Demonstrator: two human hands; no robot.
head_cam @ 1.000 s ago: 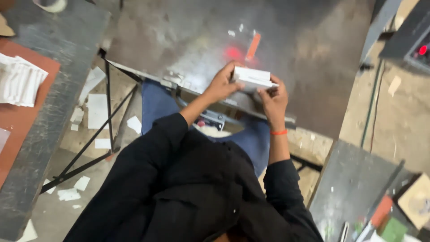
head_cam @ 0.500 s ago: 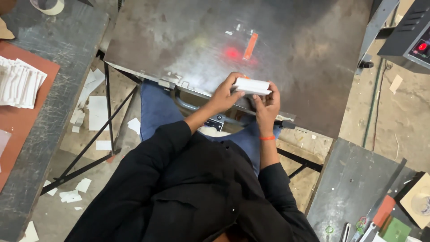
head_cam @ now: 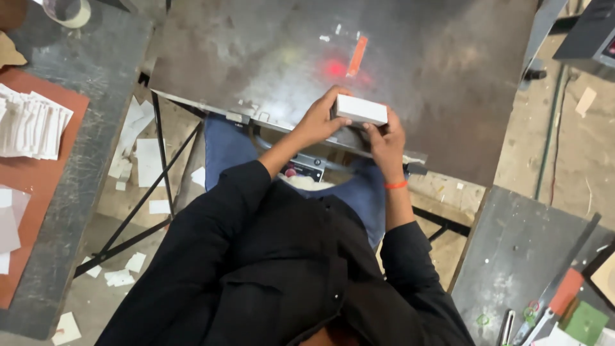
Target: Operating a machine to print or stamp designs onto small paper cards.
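Note:
A small white rectangular box (head_cam: 362, 109) is held between both hands just above the near edge of a grey metal work plate (head_cam: 256, 57). My left hand (head_cam: 318, 120) grips its left end. My right hand (head_cam: 386, 138) holds its right end and underside; an orange band circles that wrist. A red light spot (head_cam: 334, 67) and an orange strip (head_cam: 357, 56) lie on the plate just beyond the box. Black sleeves and blue trousers fill the lower part of the view.
A stack of white cards (head_cam: 29, 125) lies on a rust-red mat (head_cam: 38, 179) on the left bench, with a tape roll (head_cam: 67, 9) at its far end. Paper scraps (head_cam: 141, 154) litter the floor. A grey side table (head_cam: 525, 256) with tools stands at lower right.
The view has drifted slightly, with the box and both hands now sitting a little lower in frame. The grip on the box is unchanged.

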